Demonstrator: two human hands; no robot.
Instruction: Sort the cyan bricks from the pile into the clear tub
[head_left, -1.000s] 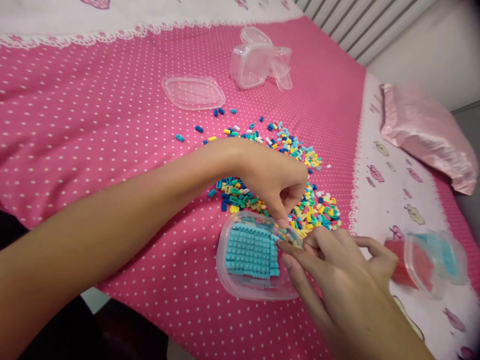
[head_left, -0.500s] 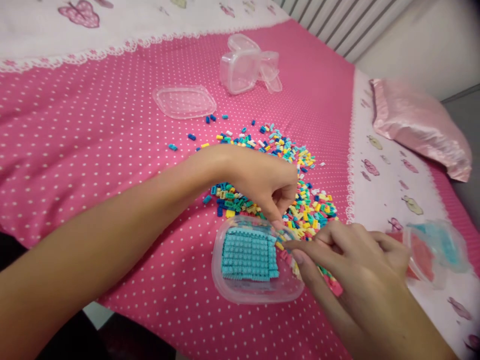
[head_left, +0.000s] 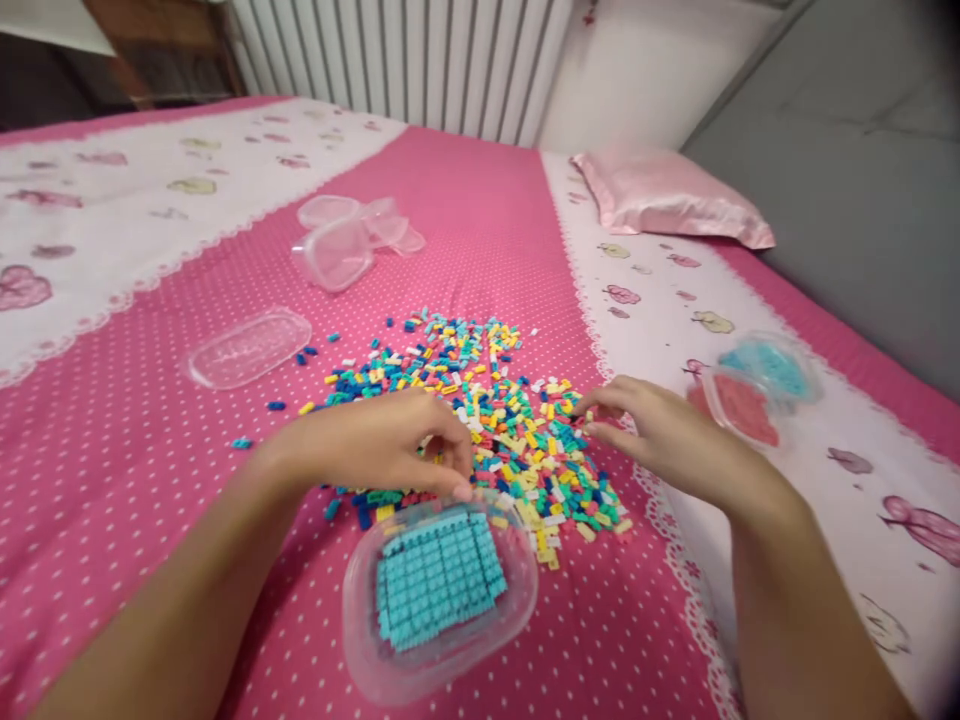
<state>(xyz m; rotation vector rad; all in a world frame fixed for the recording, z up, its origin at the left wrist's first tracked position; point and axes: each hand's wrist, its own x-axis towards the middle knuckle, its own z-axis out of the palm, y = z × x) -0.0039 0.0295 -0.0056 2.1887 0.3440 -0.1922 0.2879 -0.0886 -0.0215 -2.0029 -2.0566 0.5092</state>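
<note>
Left grip (head_left: 405, 435) first: the fingers are curled with the thumb tip at the far rim of the clear container (head_left: 358, 625), and from my end I honestly can't tell if I'm pinching that rim or just resting on it. My right grip (head_left: 660, 425) is loose, thumb and fingers spread apart by the right edge of the brick pile (head_left: 517, 440); can't say whether the tips touch any pieces.

The turquoise brick slab (head_left: 439, 575) sits inside the container, slightly skewed, with some margin to the near wall. Bricks crowd the container's far side, so my roomier directions are left and right, over dotted bedspread (head_left: 600, 620). Lace edging (head_left: 681, 560) passes under the right grip, and a red-filled container (head_left: 750, 408) and a blue-filled container (head_left: 772, 365) sit close beyond it. Farther out: loose lid (head_left: 247, 348) left, clear tubs (head_left: 341, 250) behind the pile, pink pillow (head_left: 667, 195) far right.
</note>
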